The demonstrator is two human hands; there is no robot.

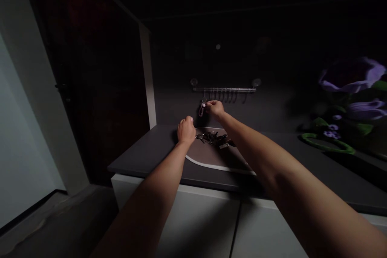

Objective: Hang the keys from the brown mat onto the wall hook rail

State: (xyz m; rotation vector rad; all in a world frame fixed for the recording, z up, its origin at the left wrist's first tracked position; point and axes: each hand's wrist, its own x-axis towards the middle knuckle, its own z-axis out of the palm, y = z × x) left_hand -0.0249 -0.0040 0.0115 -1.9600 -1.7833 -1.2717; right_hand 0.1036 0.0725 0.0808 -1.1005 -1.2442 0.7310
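My right hand (215, 109) reaches up to the wall and pinches a pink loop key fob (201, 109) that hangs at the left end of a metal hook rail (224, 89). Its fingers touch the fob's top, close to the leftmost hooks. My left hand (186, 130) rests curled at the left edge of a dark oval tray (199, 153) with a white rim. Whatever lies inside its fingers is hidden. Just to the right of that hand, a tangled pile of dark metal clips or keys (212, 137) lies in the tray.
The tray sits on a dark countertop (142, 157) above white cabinet doors (199, 221). A white door frame (148, 76) stands to the left. A green loop (328, 144) lies on the counter at right, below a purple flower mural (352, 76).
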